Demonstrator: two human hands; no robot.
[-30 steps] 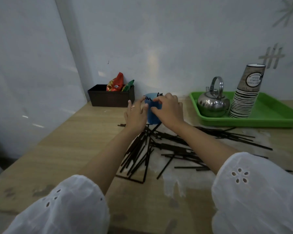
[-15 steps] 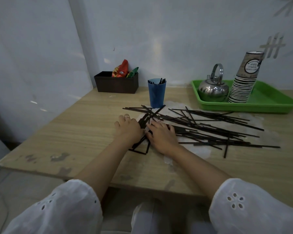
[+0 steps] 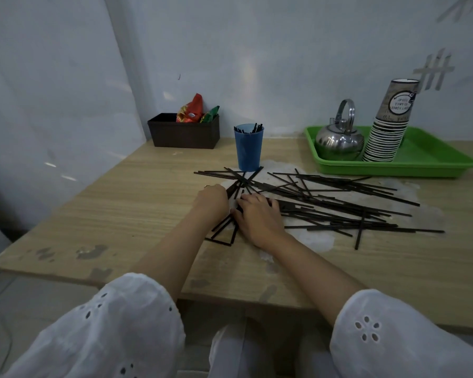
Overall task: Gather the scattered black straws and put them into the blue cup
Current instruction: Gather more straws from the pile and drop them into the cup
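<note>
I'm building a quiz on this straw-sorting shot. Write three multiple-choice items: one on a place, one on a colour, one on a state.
1. Where does the blue cup stand?
A. on the green tray
B. on the table, behind the straw pile
C. in the brown box

2. What colour is the tray?
A. green
B. red
C. white

3. What is in the cup?
A. nothing
B. water
C. a few black straws

Key: 1 B, it stands on wood beyond the scattered straws. 2 A, its rim is bright green. 3 C, straw ends poke above its rim.
</note>
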